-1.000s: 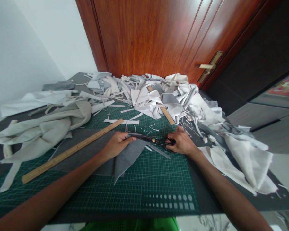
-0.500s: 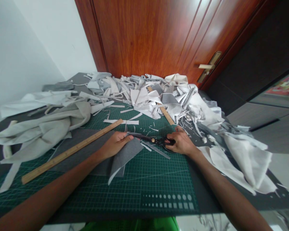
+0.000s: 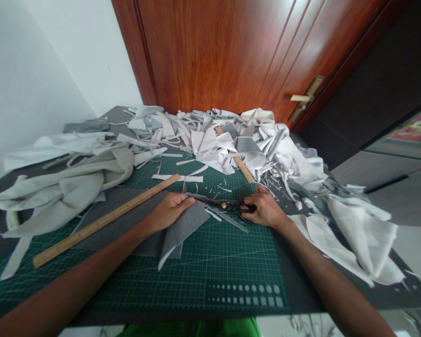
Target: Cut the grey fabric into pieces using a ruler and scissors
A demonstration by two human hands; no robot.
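Observation:
My right hand (image 3: 264,209) is closed round the handles of black scissors (image 3: 220,203), whose blades point left along the edge of a dark grey fabric piece (image 3: 182,227). My left hand (image 3: 170,209) pinches that grey fabric near its upper edge, right beside the blade tips. The fabric lies on a green cutting mat (image 3: 210,262), its lower corner folded over. A thin cut strip (image 3: 231,221) lies just below the scissors.
A long wooden ruler (image 3: 105,221) lies diagonally left of my left hand. A second ruler (image 3: 239,163) pokes from a big heap of white and grey scraps (image 3: 231,140) at the back and right. Beige cloth (image 3: 59,192) is bunched at the left. A wooden door stands behind.
The grey fabric's loose flap has been pulled left and folded in since a second ago. Both hands and the scissors have stayed almost where they were.

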